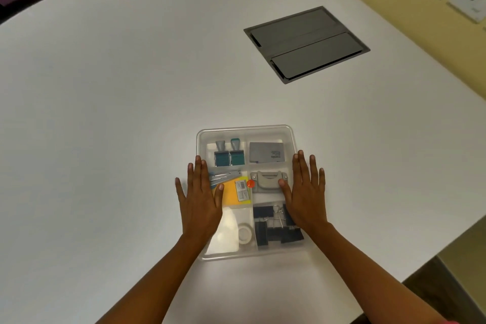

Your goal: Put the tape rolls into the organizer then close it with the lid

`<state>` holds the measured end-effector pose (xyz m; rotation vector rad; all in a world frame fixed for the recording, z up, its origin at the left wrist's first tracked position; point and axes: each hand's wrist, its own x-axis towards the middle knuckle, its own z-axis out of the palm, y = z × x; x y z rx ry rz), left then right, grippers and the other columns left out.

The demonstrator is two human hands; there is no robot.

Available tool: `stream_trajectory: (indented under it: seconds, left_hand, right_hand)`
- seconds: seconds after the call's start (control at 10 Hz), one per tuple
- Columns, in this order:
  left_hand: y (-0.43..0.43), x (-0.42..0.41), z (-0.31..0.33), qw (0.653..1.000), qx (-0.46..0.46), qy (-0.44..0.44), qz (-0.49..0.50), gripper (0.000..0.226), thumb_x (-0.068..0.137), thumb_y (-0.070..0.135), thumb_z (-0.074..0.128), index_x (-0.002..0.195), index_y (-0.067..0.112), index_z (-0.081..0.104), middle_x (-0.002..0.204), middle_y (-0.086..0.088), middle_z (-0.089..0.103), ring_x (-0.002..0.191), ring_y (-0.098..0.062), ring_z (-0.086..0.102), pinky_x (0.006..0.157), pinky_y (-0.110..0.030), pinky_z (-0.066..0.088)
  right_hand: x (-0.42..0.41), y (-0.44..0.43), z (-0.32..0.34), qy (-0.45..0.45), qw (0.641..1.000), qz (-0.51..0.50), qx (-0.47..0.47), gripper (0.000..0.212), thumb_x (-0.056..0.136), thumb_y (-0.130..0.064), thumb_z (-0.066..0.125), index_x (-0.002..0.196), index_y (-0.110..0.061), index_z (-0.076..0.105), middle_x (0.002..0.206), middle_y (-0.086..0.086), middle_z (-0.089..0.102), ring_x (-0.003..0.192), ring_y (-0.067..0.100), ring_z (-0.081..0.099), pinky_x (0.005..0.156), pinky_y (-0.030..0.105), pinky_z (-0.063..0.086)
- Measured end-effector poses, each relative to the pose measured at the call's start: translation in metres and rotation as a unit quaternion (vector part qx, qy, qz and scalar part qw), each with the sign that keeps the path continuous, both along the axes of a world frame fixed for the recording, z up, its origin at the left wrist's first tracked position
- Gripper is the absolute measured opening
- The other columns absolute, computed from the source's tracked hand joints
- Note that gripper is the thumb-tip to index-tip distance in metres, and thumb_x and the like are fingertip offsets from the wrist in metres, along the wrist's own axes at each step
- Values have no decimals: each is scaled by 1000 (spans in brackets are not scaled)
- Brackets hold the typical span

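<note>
A clear plastic organizer (244,128) with several compartments sits on the white table in front of me. A white tape roll (245,233) lies in its near-left compartment, partly behind my left wrist. A transparent lid (265,134) appears to lie over the organizer. My left hand (200,197) rests flat on the organizer's left side, fingers spread. My right hand (306,192) rests flat on the right side in the same way. Neither hand holds anything.
Inside are two stamps (230,156), a grey box (267,152), a grey punch (268,181), yellow notes (232,196) and black binder clips (273,234). A grey cable hatch (306,45) is set in the table at the far right. The table edge (420,252) runs close on the right.
</note>
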<state>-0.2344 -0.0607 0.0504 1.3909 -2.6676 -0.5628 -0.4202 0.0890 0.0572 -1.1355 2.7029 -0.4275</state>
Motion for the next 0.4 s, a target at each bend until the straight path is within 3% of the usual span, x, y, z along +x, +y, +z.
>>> stream_trajectory:
  seconds: [0.1,0.2,0.4]
  left_hand:
    - [-13,-4,-5,1000,29,7,0,85,81,73,-4,151,25,1,161,3,-8,151,-21,-1,121,-46,-3]
    - [8,0,41,999,-12,44,-26,86,75,76,-13,148,29,-9,157,5,-19,150,-21,-7,122,-48,-2]
    - [-6,-7,45,999,-31,15,-12,92,74,70,-23,150,19,-11,162,-3,-11,151,-23,-5,123,-47,-1]
  right_hand:
    - [-4,-17,-8,-38,999,0,-6,73,94,-59,19,151,-15,8,161,6,7,148,24,-2,120,47,1]
    - [-1,9,40,14,997,-7,-73,71,96,-51,29,152,-13,7,161,6,5,149,22,-2,122,44,4]
    - [-9,-12,41,56,997,-1,-51,71,99,-47,31,150,-11,-2,161,7,-4,149,22,-5,119,33,-4]
